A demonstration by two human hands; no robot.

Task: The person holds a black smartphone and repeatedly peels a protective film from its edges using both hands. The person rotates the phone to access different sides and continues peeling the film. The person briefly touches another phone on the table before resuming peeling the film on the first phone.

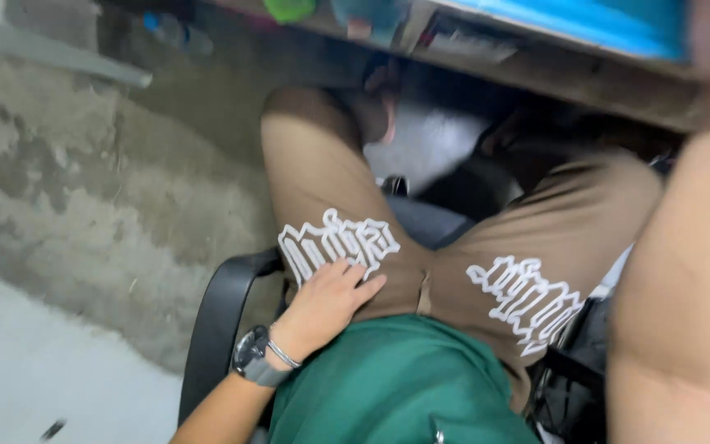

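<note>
Work looks unstarted: left hand [328,302], fingers flat and holding nothing, rests on the brown printed shorts [334,210] above the black chair armrest [219,316], while the right forearm [684,279] rises out of frame, its fingers unseen.

Brown shorts [454,271] with white outlined lettering on each thigh, a green shirt [396,386] at lower centre, and a grey wristwatch [252,358] beside a thin silver bracelet [283,353] at lower left.
</note>
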